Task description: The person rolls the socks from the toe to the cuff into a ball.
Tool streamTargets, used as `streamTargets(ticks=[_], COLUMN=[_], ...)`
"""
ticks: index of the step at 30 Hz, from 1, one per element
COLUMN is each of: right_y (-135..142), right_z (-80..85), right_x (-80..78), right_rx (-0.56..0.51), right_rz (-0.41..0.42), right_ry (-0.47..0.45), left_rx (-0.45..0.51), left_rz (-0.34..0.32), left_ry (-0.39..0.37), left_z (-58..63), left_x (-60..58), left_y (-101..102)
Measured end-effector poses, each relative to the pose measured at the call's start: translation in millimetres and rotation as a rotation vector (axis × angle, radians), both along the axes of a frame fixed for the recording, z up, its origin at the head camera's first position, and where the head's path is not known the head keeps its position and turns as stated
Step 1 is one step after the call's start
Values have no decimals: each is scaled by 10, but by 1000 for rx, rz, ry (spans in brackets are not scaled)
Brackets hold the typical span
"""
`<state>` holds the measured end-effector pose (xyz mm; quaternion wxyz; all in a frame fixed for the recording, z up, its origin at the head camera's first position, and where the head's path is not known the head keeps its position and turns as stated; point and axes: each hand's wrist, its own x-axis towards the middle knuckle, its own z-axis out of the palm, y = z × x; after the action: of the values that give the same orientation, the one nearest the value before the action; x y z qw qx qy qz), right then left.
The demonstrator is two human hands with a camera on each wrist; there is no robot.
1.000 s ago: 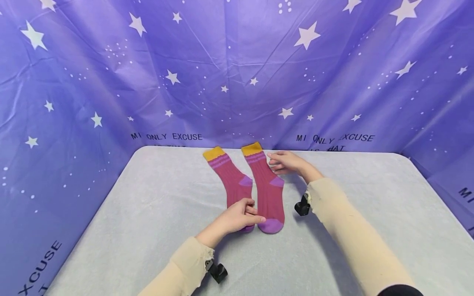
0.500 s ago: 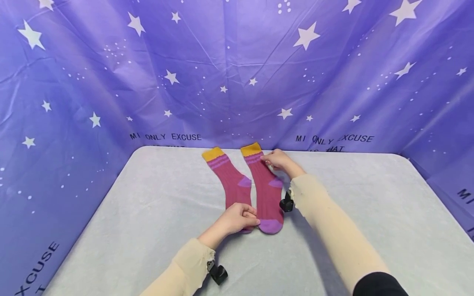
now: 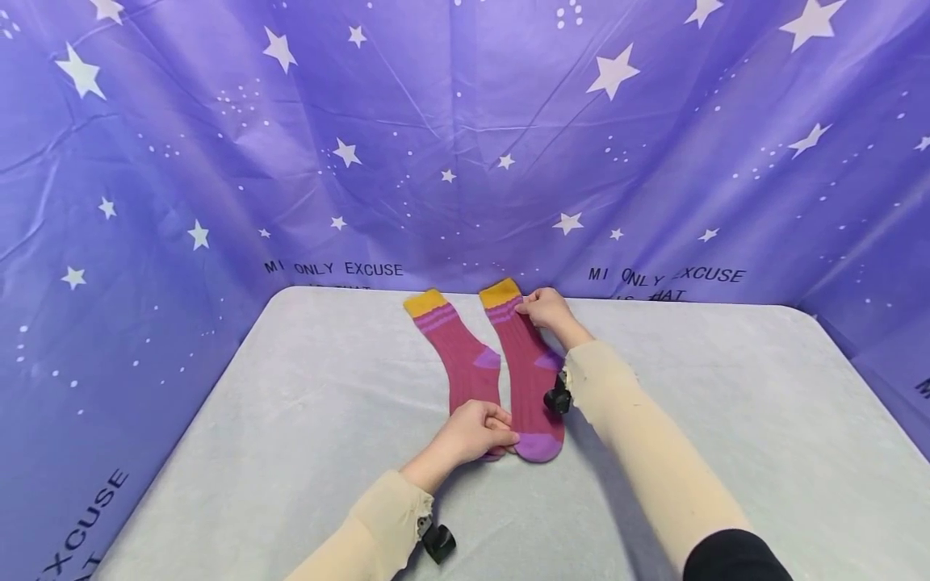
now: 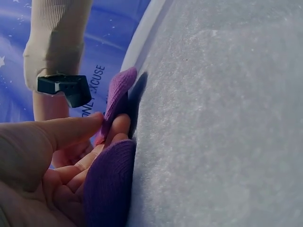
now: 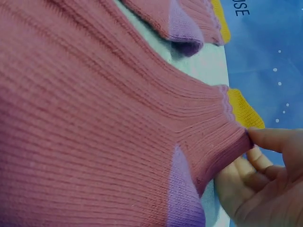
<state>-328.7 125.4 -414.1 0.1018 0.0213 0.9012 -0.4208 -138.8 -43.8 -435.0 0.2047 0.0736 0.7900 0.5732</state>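
Two maroon socks with mustard cuffs and purple heels and toes lie side by side, cuffs toward the far edge. My left hand point(image 3: 471, 432) reaches across the toe end of the left sock point(image 3: 468, 363), hiding part of it. Its thumb and fingers pinch the near left edge of the right sock point(image 3: 529, 387), where the purple toe point(image 4: 118, 94) rises between them in the left wrist view. At the striped band below the mustard cuff point(image 5: 244, 108), my right hand point(image 5: 265, 175) pinches that same sock's right edge, thumb on top and fingers underneath.
The socks lie on a table with a pale grey cloth point(image 3: 312, 420), near its far edge. Behind it hangs a purple curtain point(image 3: 407, 145) with white stars and lettering. A small black camera point(image 3: 558, 395) on the right wrist hangs over the right sock.
My right hand has moved left from beside the right sock and now pinches its edge near the cuff. My left hand has drawn its fingers together at the toe edge. The socks have hardly shifted.
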Motion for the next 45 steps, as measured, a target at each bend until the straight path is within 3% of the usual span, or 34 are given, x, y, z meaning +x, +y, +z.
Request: streamTargets(ticks=[8, 15, 20, 26, 33, 39, 45], right_y=[-51, -33, -42, -126, -228, -312, -385], right_z=[41, 246, 312, 464, 624, 777, 858], right_x=[19, 95, 85, 114, 137, 177, 202], right_rx=[-197, -456, -554, -587, -636, -629, -662], right_rz=[-61, -34, -19, 8, 26, 65, 107], right_ry=[-69, -247, -276, -262, -264, -245, -239], left_rx=[34, 96, 187, 258, 290, 260, 328], left_rz=[-7, -3, 33, 100, 147, 133, 127], left_ry=[8, 22, -19, -73, -159, -111, -73], left_z=[0, 25, 35, 33, 29, 28, 84], left_x=[13, 64, 116, 130, 33, -15, 30], left_y=[-13, -55, -93, -70, 17, -8, -135])
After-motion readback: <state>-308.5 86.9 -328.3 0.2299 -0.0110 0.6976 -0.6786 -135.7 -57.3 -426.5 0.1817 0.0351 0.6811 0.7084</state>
